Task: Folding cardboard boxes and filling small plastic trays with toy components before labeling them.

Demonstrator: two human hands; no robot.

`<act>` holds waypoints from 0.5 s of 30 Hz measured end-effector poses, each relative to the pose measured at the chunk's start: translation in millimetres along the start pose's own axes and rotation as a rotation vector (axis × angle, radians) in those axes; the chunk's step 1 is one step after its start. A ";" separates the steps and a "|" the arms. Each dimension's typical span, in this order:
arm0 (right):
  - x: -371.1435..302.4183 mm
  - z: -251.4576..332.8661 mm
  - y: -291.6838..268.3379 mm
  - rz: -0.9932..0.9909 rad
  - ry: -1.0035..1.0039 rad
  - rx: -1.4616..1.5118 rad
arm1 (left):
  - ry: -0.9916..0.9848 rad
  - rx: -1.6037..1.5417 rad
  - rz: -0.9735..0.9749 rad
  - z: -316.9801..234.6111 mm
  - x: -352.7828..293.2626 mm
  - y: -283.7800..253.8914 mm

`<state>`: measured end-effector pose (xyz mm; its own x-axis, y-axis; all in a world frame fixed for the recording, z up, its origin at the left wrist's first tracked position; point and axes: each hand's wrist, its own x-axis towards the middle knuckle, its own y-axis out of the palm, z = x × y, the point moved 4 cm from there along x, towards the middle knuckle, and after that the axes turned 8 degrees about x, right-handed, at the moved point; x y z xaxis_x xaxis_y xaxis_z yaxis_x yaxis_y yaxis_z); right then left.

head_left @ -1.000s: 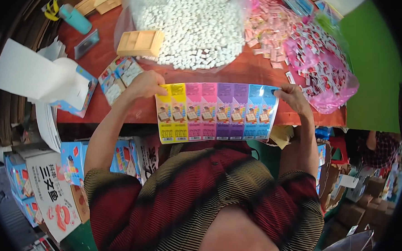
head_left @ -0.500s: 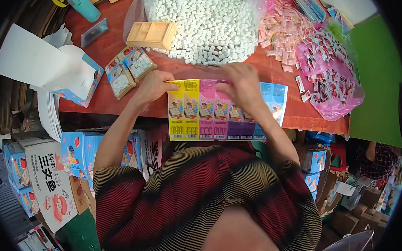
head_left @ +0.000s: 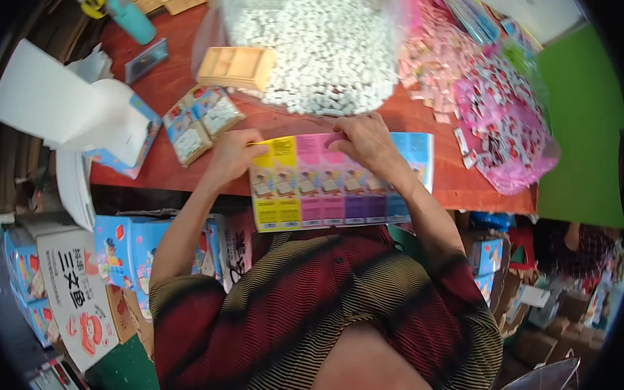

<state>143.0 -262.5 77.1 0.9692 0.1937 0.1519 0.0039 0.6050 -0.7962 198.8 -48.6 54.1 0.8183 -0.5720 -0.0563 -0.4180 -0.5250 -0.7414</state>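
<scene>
A printed card sheet (head_left: 311,183) with yellow, pink, purple and blue strips lies at the table's near edge, its lower part reaching past that edge toward my body. My left hand (head_left: 236,156) pinches its upper left corner between thumb and fingers. On the upper edge, right of the middle, my right hand (head_left: 367,141) is closed with the thumb on the printed face and the fingers bent over the edge. Its wrist and forearm cover part of the purple and blue strips.
Beyond the sheet lies a heap of small white pieces (head_left: 319,53) on clear plastic, beside a tan compartment tray (head_left: 235,68). Two filled trays (head_left: 204,123) sit to the left, near an opened carton (head_left: 122,134). Pink packets (head_left: 432,68) and a pink bag of sachets (head_left: 502,125) lie right.
The sheet has shifted slightly left and toward my body, both hands moving with it. My right fingers have come down onto its upper edge.
</scene>
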 end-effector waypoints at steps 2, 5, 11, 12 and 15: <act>-7.8 -16.2 -5.2 0.011 0.029 -0.003 | -0.085 0.074 0.023 -3.3 -5.0 -6.2; -14.4 -27.8 -3.6 0.028 0.065 0.016 | -0.010 0.417 -0.106 -25.8 -1.4 -0.1; -21.6 -18.8 -15.0 -0.091 -0.011 0.027 | 0.175 0.827 -0.282 -80.3 9.7 12.5; -24.5 -24.8 -12.6 -0.048 0.008 0.027 | 0.145 0.859 -0.254 -82.8 11.6 13.8; -27.2 -20.5 -16.4 -0.067 -0.025 0.008 | 0.288 0.460 -0.126 -98.2 22.3 23.5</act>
<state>121.7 -293.4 74.1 0.9604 0.1716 0.2195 0.0668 0.6231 -0.7793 168.6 -135.5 101.1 0.6829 -0.7056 0.1890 -0.0555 -0.3081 -0.9498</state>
